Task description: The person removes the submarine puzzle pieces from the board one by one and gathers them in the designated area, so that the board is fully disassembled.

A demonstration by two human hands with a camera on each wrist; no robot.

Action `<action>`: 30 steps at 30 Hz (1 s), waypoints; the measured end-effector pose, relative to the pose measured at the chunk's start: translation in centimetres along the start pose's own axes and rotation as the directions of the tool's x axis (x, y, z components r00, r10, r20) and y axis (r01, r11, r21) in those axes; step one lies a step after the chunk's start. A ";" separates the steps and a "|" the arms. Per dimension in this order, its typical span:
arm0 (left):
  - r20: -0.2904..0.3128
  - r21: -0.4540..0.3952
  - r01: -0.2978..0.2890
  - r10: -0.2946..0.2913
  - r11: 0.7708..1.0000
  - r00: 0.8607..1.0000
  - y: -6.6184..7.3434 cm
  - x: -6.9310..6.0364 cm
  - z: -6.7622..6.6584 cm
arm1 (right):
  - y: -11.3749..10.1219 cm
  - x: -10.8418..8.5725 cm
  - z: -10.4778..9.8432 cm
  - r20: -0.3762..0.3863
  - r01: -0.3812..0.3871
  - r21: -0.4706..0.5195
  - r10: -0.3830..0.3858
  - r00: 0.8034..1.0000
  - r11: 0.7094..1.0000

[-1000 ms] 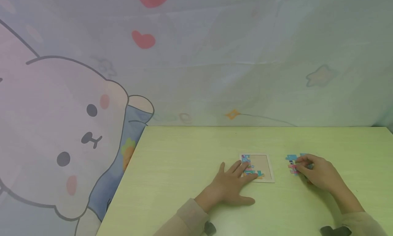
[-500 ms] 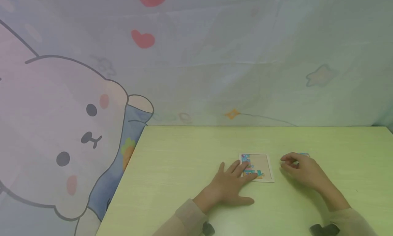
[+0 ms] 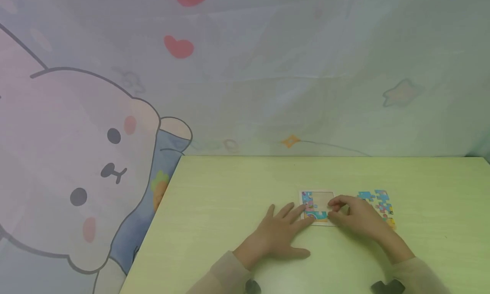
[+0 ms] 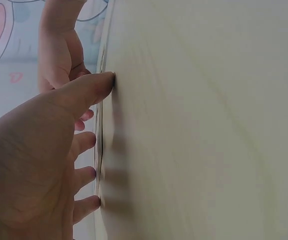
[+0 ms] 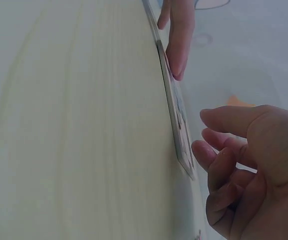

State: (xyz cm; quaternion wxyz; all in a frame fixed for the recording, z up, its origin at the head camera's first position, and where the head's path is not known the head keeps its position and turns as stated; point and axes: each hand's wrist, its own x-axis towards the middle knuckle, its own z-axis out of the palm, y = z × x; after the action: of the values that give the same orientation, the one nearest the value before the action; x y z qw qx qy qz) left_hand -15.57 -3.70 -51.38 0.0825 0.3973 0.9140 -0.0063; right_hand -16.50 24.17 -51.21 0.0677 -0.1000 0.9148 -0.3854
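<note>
My left hand [image 3: 276, 236] lies with spread fingers at the left and lower edge of a small jigsaw tray [image 3: 336, 223]. Its fingertips touch the tray and the joined puzzle pieces [image 3: 307, 198], which fill the left column and much of the bottom row. Over the tray's right edge hovers my right hand [image 3: 361, 217], thumb and index finger apart, the other fingers curled in. No piece shows between these fingers in the right wrist view, where the hand [image 5: 248, 170] is just beside the tray [image 5: 176, 120]. In the left wrist view the left thumb [image 4: 96, 90] stands clear of the other fingers.
Loose puzzle pieces [image 3: 382, 195] lie right of the tray, partly hidden behind the right hand. They are blue, pink and yellow. The pale green table [image 3: 229, 192] ends at a printed cloth backdrop [image 3: 249, 94].
My right hand has moved left from the loose pieces to the tray's right edge, uncovering several of them. The left hand has shifted slightly left and remains on the tray.
</note>
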 end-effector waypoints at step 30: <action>0.009 -0.017 0.014 -0.014 1.000 1.000 -0.1 -0.1 -0.3 | -1.2 0.2 1.4 0.010 0.031 -0.053 -0.030 0.999 0.998</action>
State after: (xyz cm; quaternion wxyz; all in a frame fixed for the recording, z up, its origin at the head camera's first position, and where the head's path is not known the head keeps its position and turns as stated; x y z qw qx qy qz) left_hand -15.61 -3.88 -51.11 0.0901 0.3899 0.9164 -0.0007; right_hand -16.27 22.33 -51.39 0.0635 -0.1174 0.9229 -0.3612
